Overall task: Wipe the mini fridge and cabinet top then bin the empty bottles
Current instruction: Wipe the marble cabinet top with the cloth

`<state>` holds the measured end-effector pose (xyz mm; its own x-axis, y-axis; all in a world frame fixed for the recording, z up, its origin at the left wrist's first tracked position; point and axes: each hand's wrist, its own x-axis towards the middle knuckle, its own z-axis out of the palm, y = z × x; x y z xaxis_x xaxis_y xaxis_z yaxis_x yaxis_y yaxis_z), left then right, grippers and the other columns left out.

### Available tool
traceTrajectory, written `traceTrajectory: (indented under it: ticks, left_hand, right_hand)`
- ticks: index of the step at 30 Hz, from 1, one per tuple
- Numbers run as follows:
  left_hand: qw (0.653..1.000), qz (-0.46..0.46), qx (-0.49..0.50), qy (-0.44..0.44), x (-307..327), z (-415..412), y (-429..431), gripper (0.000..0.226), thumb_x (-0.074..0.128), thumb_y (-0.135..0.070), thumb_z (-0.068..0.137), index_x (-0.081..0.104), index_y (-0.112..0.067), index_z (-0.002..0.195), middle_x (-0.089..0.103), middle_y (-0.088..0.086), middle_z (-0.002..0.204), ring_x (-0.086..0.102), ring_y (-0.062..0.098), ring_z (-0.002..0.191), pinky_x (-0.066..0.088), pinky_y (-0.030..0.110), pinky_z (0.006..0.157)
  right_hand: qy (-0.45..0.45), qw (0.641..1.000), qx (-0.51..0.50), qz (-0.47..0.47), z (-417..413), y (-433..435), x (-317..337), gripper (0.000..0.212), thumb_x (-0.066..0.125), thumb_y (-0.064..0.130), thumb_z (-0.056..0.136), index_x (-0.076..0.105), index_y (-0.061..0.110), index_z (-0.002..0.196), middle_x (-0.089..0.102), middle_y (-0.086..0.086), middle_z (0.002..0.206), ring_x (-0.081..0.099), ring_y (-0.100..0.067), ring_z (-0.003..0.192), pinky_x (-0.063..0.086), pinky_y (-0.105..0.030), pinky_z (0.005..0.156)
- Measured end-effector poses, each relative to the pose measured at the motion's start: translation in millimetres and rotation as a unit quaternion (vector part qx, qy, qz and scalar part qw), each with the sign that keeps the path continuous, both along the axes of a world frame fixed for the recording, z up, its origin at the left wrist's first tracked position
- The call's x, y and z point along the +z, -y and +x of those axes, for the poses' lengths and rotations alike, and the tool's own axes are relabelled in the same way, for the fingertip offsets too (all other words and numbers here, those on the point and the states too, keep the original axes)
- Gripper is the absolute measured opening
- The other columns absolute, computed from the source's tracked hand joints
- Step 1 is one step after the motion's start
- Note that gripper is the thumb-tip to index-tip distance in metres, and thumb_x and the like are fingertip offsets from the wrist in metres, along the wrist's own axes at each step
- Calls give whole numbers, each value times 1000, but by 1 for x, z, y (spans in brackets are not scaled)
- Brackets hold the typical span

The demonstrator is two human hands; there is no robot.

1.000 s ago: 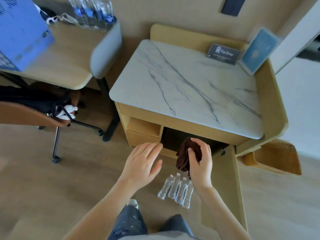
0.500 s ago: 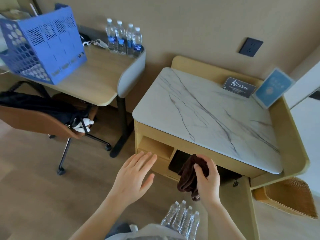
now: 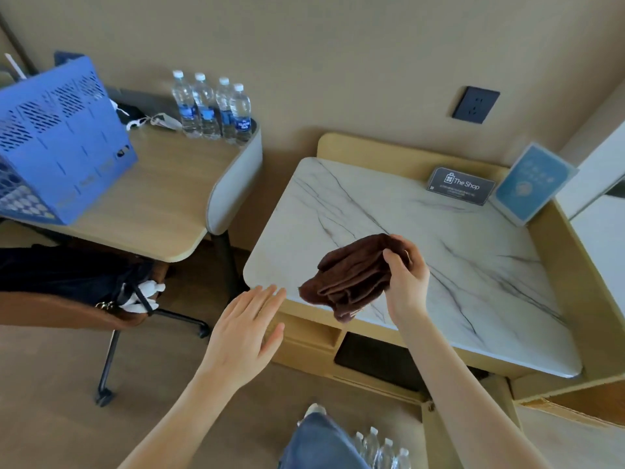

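1. My right hand [image 3: 406, 275] grips the bunched brown cloth [image 3: 351, 279] over the marble cabinet top [image 3: 439, 238], near its front-left corner.
2. My left hand [image 3: 243, 336] hovers spread and empty, at eight o'clock from the cloth.

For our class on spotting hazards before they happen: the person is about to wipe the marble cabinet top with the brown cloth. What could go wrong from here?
1. A wide sweep of the brown cloth in the right hand could topple the shop sign or blue card.
2. The empty bottles lie on the floor by the person's leg, so a step could kick them.
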<state>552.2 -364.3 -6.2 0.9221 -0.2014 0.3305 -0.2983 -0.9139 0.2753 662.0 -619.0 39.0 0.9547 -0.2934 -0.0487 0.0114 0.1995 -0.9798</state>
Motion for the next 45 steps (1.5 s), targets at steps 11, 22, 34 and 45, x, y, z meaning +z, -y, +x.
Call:
traceTrajectory:
  ticks: [11, 22, 34, 45]
  left_hand:
    - [994, 14, -38, -100, -34, 137, 47, 56, 25, -46, 102, 53, -17, 141, 58, 2, 140, 54, 23, 129, 47, 40, 105]
    - [989, 2, -86, -123, -65, 170, 43, 50, 44, -41, 97, 53, -19, 141, 57, 1, 141, 52, 20, 131, 41, 34, 108]
    - [981, 7, -159, -108, -70, 229, -30, 50, 42, -42, 97, 58, -15, 136, 62, 3, 135, 57, 21, 125, 48, 38, 104]
    - [984, -19, -156, -84, -58, 307, -87, 49, 41, -37, 97, 59, -11, 135, 63, 7, 132, 59, 23, 122, 48, 38, 102]
  right_hand:
    - [-117, 931, 72, -337, 68, 68, -97, 31, 53, 2, 94, 54, 21, 119, 63, -2, 109, 61, -22, 98, 49, -26, 73]
    - [-49, 703, 193, -683, 51, 18, -125, 62, 40, 60, 94, 43, 29, 147, 47, -8, 150, 32, -40, 144, 10, -58, 121]
    - [-103, 681, 180, -703, 84, -32, -149, 63, 40, 60, 91, 46, 29, 146, 44, -12, 152, 26, -48, 144, 13, -71, 115]
    - [-63, 695, 191, -690, 181, -98, -150, 62, 43, 59, 90, 44, 32, 146, 43, -7, 153, 27, -47, 144, 12, -71, 114]
